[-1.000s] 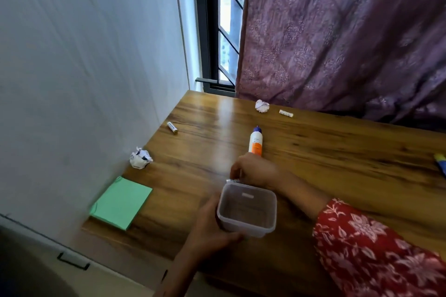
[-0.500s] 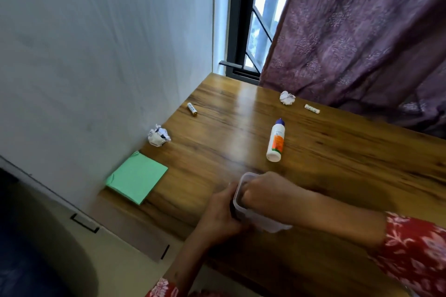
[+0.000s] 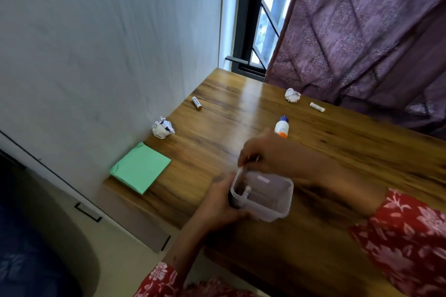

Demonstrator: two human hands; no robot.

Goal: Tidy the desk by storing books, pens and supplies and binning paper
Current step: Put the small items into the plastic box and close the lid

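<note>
Wooden desk | left hand grips clear tub | right hand fingers curled, grip unclear | labels unreadable

Home room, wooden desk, purple curtain, barred window

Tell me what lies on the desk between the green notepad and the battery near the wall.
A crumpled paper ball sits between the green notepad and the battery, close to the wall, in the head view.
</note>
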